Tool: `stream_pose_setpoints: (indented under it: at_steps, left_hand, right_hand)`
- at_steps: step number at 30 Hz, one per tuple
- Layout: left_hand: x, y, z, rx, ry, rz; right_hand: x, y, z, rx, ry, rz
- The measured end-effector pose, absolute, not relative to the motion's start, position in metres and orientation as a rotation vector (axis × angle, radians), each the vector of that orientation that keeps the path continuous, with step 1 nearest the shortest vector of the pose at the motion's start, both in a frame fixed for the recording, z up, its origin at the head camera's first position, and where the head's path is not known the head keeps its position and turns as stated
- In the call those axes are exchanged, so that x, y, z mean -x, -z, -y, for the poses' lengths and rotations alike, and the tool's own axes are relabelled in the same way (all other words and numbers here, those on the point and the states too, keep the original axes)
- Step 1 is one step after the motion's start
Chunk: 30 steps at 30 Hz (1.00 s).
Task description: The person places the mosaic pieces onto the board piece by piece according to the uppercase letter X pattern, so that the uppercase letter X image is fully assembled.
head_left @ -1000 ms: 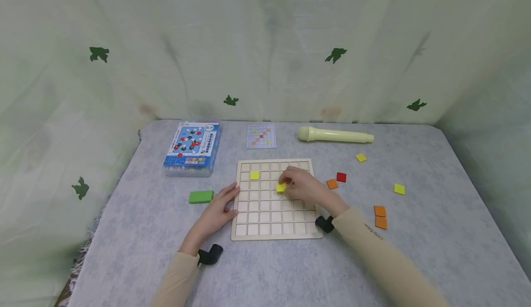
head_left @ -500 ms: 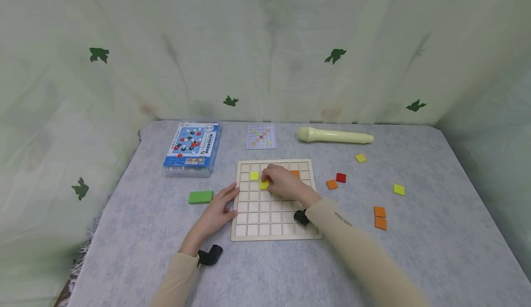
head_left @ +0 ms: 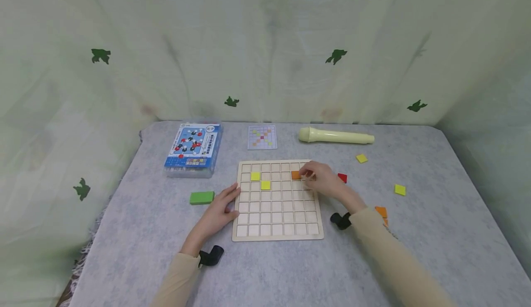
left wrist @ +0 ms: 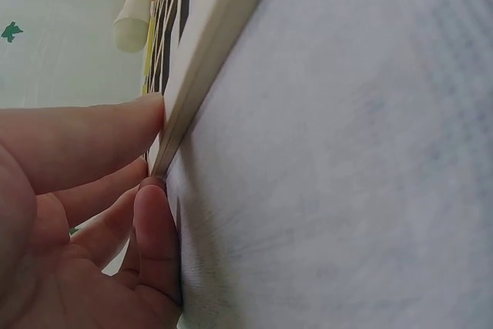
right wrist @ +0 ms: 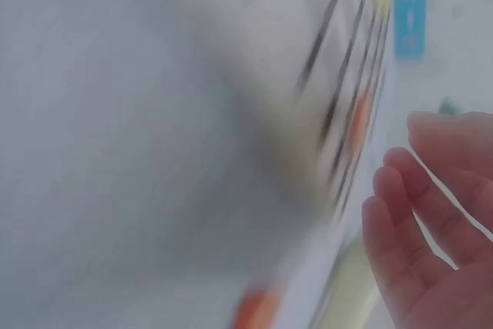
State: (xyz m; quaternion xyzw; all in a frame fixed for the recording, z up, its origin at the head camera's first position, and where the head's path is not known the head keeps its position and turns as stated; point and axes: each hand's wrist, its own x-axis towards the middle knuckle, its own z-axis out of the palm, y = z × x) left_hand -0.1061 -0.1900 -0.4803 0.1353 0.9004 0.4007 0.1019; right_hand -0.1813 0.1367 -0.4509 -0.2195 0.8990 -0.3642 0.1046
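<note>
Light curtain backdrop (head_left: 282, 85) with dark green bird prints, mottled grey cloth-covered table (head_left: 269, 272). Clock = from board centre, head view.

Nearest: beige sleeves (head_left: 394, 251), black wrist camera (head_left: 211, 255) on the left. Left hand (head_left: 215, 210) at 9, no grasp, fingers resting on the edge of the wooden grid board (head_left: 276, 217), which lies flat. Right hand (head_left: 325, 180) at 2, over the board's edge, released, fingers loose. Fingertips just beside orange tile (head_left: 296, 175), seated at 1; can't tell if touching. Yellow tile (head_left: 265, 185) at 11, another yellow tile (head_left: 255, 176) diagonally beyond, both in cells.

Off board: loose orange tiles (head_left: 380, 212) at 3, one part-hidden by sleeve; green block (head_left: 202, 197) at 9; red tile (head_left: 342, 178) just past right hand.

Far: chemistry molecule-model box (head_left: 192, 148) at 10, pattern card (head_left: 262, 137) at 12, pale microphone-shaped object (head_left: 336, 135) between 1 and 2.
</note>
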Motion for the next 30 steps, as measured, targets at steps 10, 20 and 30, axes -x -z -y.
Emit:
stream_pose_setpoints:
  at_steps: [10, 20, 30]
  left_hand:
    - [0.105, 0.480, 0.190, -0.394, -1.171, -2.670]
    - [0.106, 0.480, 0.190, -0.395, -1.189, -2.654]
    - [0.107, 0.481, 0.191, -0.427, -1.198, -2.648]
  right_hand:
    - [0.169, 0.468, -0.203, 0.678, 0.919, -2.812]
    - [0.172, 0.461, -0.180, 0.725, 0.845, -2.836]
    - [0.179, 0.456, -0.113, 0.880, 0.883, -2.703]
